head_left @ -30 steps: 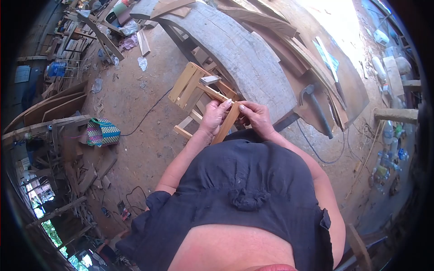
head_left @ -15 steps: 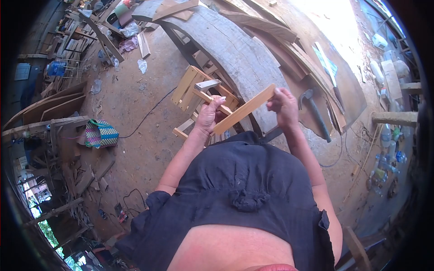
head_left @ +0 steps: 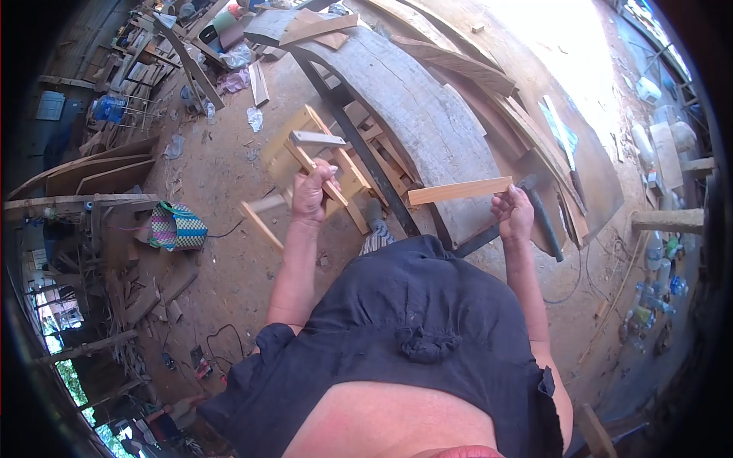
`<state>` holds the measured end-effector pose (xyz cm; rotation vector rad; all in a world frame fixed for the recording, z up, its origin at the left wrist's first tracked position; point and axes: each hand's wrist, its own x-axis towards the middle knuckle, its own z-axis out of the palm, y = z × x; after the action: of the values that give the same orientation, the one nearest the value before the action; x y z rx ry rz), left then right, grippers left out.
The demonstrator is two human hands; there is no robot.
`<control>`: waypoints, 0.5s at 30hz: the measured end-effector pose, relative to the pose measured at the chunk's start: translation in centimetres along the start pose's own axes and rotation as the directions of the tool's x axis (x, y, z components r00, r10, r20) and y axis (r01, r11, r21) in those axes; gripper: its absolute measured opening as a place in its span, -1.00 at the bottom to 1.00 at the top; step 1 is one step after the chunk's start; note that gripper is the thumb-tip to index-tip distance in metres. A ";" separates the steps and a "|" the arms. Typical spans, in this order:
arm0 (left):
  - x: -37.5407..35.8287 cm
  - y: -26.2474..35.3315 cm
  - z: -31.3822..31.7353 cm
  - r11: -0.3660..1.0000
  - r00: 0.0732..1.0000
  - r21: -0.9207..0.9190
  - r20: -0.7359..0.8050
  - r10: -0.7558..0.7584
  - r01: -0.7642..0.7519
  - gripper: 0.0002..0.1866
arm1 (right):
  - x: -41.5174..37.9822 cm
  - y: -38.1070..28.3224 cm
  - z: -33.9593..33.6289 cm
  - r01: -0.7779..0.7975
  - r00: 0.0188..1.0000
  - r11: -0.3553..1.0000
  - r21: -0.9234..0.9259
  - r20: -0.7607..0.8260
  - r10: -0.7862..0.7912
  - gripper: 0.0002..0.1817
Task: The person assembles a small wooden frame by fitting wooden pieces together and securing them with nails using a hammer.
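A wooden strip (head_left: pixel 458 191) is held near one end by the right hand (head_left: pixel 516 214), pinched between thumb and fingers. Its long axis runs almost straight across the view, with only a slight tilt, the held end being the higher in the picture. The free end is directed leftward, toward a wooden frame (head_left: pixel 318 139) from which it is clearly apart. The frame is held by the left hand (head_left: pixel 310 195), whose fingers are closed round a slanting rail (head_left: pixel 336 195); the rail descends in the picture from upper left to lower right, so that strip and rail are set at an angle to each other, not parallel. The strip is thus nearer to the right hand, the rail to the left. Behind the strip in the view, the grey slab of the desk (head_left: pixel 450 126) is seen; whether the two are in contact cannot be told. A hammer (head_left: pixel 547 223) is seen just beside the right hand, its head partly hidden.
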<state>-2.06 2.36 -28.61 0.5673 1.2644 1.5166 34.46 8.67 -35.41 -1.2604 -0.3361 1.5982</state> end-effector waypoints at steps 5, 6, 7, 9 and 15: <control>2.4 7.2 4.0 0.914 0.972 0.378 0.227 0.061 -0.145 -0.91 | 0.8 1.5 0.2 -0.012 1.000 0.999 -0.043 -0.026 0.011 -0.86; 3.2 8.2 5.2 0.880 0.958 0.430 0.274 0.086 -0.202 -0.92 | 0.8 1.5 0.2 -0.006 1.000 0.999 -0.035 -0.030 0.005 -0.86; 4.1 8.9 6.2 0.839 0.940 0.478 0.323 0.106 -0.259 -0.93 | 0.7 1.5 0.4 0.006 1.000 0.999 -0.051 -0.028 -0.007 -0.86; 6.3 9.7 7.9 0.796 0.929 0.533 0.358 0.094 -0.286 -0.93 | 0.6 1.6 0.5 0.024 0.999 0.998 -0.054 -0.038 -0.026 -0.86; 12.0 7.6 13.7 0.698 0.868 0.663 0.481 -0.122 -0.269 -0.90 | 0.4 1.7 0.5 0.019 0.999 0.997 -0.081 -0.029 -0.021 -0.88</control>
<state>2.24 19.62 -20.09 1.4455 1.3939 0.7777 33.16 8.43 -36.69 -1.3369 -0.3973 1.5609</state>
